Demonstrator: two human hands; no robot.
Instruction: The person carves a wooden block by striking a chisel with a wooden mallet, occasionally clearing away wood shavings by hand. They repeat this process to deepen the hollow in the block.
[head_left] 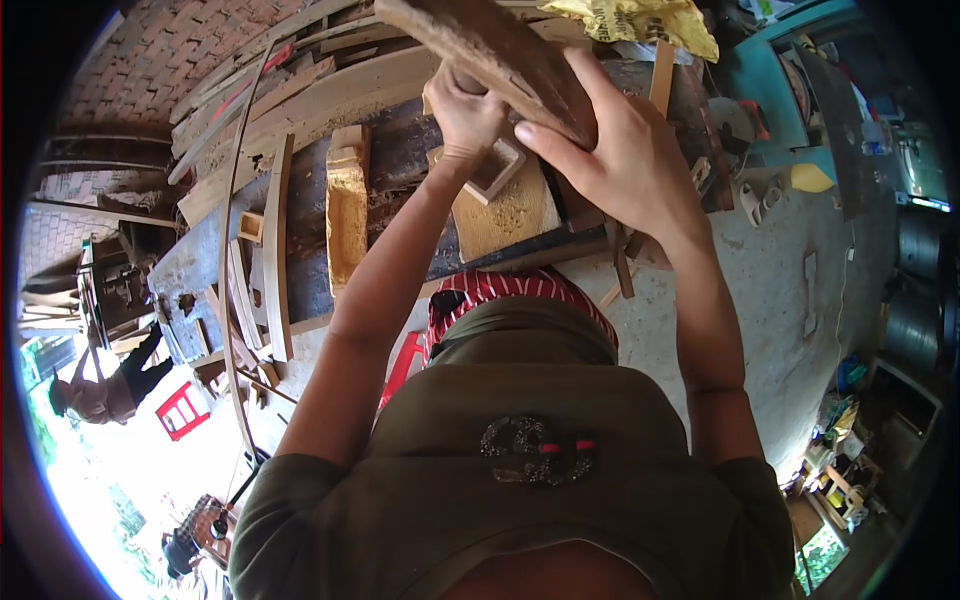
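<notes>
My right hand [635,165] grips the end of a thick, rough brown wooden piece [490,50], thumb along its near side. This piece slants up and left, over my left hand [467,118]. The fingers of my left hand are curled closed, and a dark round end shows at the top of the fist; the rest of that object is hidden. Just below the fist lies a small square wooden piece with a hollow [496,172], on a light wooden block [510,220] covered with sawdust or chips.
A long hollowed wooden block [346,215] and a small wooden box [251,227] lie on the dark workbench [305,240]. Planks [340,85] fill the far side. A yellow sack [640,22] is at the top. Another person [105,390] is at far left, near a red stool [183,411].
</notes>
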